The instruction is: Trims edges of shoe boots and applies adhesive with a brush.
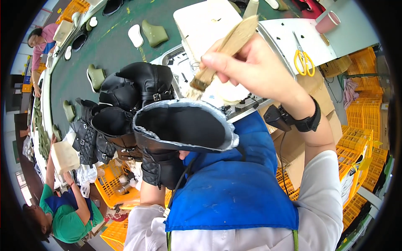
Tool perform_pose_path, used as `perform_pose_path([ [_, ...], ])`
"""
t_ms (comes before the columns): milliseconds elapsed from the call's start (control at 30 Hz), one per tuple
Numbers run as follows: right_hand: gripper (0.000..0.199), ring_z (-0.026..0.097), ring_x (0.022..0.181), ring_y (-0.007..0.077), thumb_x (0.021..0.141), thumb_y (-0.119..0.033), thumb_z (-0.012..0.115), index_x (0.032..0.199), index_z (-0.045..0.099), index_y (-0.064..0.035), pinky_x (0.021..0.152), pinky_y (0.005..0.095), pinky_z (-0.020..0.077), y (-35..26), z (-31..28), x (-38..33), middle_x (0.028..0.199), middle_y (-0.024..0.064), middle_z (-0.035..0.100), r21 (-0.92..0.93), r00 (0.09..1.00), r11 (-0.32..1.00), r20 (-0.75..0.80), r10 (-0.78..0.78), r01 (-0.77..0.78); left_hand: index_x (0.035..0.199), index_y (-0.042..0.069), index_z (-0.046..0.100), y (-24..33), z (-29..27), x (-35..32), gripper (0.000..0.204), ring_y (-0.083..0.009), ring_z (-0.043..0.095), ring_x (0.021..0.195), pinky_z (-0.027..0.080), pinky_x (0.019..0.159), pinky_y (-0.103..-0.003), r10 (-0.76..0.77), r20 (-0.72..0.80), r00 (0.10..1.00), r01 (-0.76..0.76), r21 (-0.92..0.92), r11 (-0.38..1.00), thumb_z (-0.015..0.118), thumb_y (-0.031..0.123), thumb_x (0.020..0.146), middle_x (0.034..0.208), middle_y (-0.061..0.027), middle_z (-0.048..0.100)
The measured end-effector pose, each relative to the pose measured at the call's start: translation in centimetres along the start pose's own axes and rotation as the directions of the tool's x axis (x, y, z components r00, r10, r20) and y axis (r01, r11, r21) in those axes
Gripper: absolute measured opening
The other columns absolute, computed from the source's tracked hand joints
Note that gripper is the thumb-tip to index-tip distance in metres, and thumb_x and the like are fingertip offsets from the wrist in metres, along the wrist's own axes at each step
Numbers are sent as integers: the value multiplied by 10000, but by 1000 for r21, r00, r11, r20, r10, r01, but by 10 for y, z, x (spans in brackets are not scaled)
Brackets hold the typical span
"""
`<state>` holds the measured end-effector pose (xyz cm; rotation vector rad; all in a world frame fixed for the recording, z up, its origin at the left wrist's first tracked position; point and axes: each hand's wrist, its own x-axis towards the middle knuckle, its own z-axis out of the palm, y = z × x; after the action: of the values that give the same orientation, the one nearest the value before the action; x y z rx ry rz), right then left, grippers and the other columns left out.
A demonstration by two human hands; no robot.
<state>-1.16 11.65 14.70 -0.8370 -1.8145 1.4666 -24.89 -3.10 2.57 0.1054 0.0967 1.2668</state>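
Observation:
My right hand (255, 62) is closed round the wooden handle of a flat brush (236, 39). Its bristles hang just above the far rim of a black boot (146, 127), where a whitish coating runs round the open top. From below, my left hand (183, 154) supports this boot; most of it is hidden behind the shaft, with only a fingertip showing. A metal tray (274, 39) behind the boot bears a white container (201, 25) and a round pale mass (230, 93) beneath my right hand.
Several black buckled boots (138, 81) stand close on the left. Yellow-handled scissors (303, 58) and a pink cup (328, 22) are at the far right. Green shoe pieces (154, 33) lie on the green belt (113, 50). Two co-workers are at left; orange crates (360, 108) stand right.

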Motion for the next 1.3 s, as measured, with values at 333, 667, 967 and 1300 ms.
perform_pose_path([
  [333,240,469,494,38,861,-213,548,821,630,8,451,174,372,8,-44,-26,597,-1,550,124,936,979,-335,-112,162,1217,-21,407,13,48,3,886,-323,543,908,439,799,-428,161,101,982,-167,47,985,526,679,688,1092,-201,522],
  [667,219,460,500,38,885,-187,526,855,609,14,450,163,369,26,-63,-81,609,10,541,312,906,939,-424,3,143,1179,8,468,168,208,145,514,-250,541,1005,387,928,-381,576,150,803,-316,928,199,610,322,798,1099,-132,561],
  [967,166,485,529,40,869,-127,522,904,614,7,467,162,378,30,-78,-98,646,23,568,315,879,949,-452,149,1,1257,-46,301,162,50,399,895,-303,569,954,454,829,-343,444,118,888,238,709,-664,766,305,578,1069,-212,560],
  [1300,145,503,551,58,860,-70,506,907,606,25,502,170,400,39,-90,-88,662,44,573,395,850,917,-461,254,-60,1393,93,88,130,-70,432,948,-410,483,1076,398,914,-400,101,-233,967,171,308,-936,685,283,681,1136,-305,486],
])
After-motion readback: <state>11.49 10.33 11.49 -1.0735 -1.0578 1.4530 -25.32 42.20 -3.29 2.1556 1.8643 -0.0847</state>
